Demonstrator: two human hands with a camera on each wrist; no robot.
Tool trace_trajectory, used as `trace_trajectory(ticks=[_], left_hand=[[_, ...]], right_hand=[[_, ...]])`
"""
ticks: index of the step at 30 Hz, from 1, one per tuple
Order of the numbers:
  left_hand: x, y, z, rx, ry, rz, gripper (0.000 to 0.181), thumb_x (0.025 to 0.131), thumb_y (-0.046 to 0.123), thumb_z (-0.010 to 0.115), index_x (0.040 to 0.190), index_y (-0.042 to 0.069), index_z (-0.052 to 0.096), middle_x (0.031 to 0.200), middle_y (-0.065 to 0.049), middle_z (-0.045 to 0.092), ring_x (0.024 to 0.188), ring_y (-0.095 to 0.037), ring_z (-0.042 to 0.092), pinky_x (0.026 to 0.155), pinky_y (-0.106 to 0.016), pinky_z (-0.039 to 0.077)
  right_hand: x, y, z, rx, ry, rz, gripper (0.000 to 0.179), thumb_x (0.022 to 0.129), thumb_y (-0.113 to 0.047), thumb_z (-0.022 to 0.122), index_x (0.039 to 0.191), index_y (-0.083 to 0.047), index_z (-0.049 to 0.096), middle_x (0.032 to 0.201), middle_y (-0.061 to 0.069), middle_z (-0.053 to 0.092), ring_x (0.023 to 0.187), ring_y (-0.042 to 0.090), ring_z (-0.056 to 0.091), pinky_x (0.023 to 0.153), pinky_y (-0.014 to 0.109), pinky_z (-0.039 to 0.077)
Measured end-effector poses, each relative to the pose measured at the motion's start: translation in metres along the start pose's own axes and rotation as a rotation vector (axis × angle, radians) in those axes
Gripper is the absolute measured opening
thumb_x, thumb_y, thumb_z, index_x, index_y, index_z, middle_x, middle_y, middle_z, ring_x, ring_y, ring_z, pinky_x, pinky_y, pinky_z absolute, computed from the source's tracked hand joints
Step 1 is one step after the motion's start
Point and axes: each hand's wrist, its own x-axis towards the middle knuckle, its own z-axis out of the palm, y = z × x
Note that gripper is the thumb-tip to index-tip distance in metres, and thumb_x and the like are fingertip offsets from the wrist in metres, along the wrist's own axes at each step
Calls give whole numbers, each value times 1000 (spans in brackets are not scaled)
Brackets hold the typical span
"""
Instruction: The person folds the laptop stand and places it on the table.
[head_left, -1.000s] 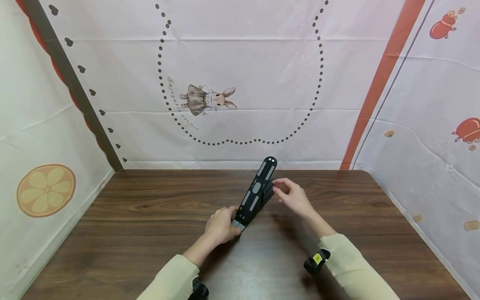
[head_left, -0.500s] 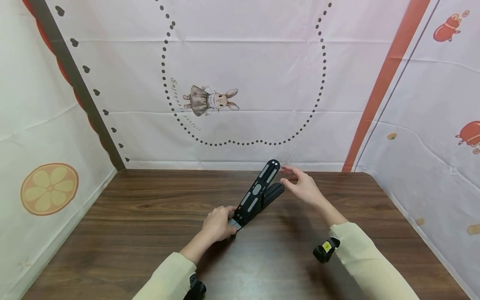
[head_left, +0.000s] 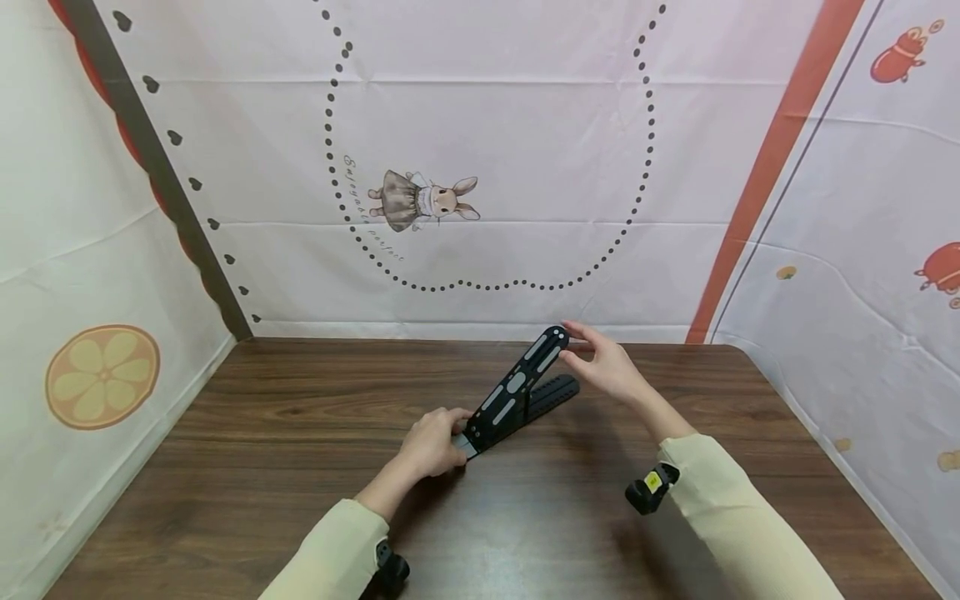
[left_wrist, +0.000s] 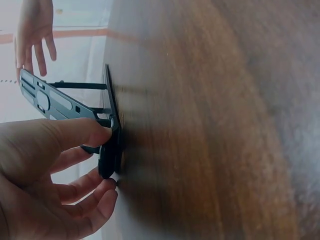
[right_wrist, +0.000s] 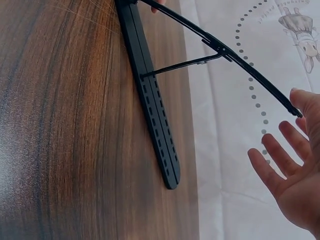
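Note:
A black folding laptop stand [head_left: 516, 382] with grey pads stands on the table, its upper arm raised off the slotted base rail [right_wrist: 160, 130]. A thin support strut [right_wrist: 185, 65] bridges the two parts. My left hand [head_left: 433, 442] grips the hinged near end, thumb on one side and fingers on the other, as the left wrist view [left_wrist: 55, 170] shows. At the raised far tip, my right hand [head_left: 606, 365] pinches the upper arm between thumb and index finger. Its other fingers [right_wrist: 282, 150] are spread apart below the tip.
The brown wooden table [head_left: 225, 467] ends at a white printed cloth [head_left: 510, 150] hanging behind it. More cloth hangs along the left and right sides. A black camera [head_left: 651, 490] is strapped at the right wrist.
My right hand has gone from the stand's lower rail to the tip of its upper arm. The stand's far end has swung rightward, and the gap between arm and rail looks wider.

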Motion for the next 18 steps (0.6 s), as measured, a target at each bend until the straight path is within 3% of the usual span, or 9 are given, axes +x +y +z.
trace_trajectory(ticks=[10, 18], left_hand=[[3, -8, -6, -54, -71, 16, 63, 66, 4, 73, 126, 16, 56, 106, -9, 59, 93, -24, 56, 75, -39, 47], [5, -11, -9, -49, -88, 15, 63, 66, 3, 73, 125, 18, 56, 106, -8, 59, 93, -24, 54, 75, -39, 46]], right_hand=[[0, 0, -1, 17, -39, -49, 56, 90, -20, 59, 141, -15, 37, 140, 8, 44, 116, 32, 52, 88, 47, 46], [-3, -6, -5, 87, -69, -87, 49, 89, -12, 60, 135, -10, 45, 135, 12, 49, 113, 33, 53, 90, 50, 44]])
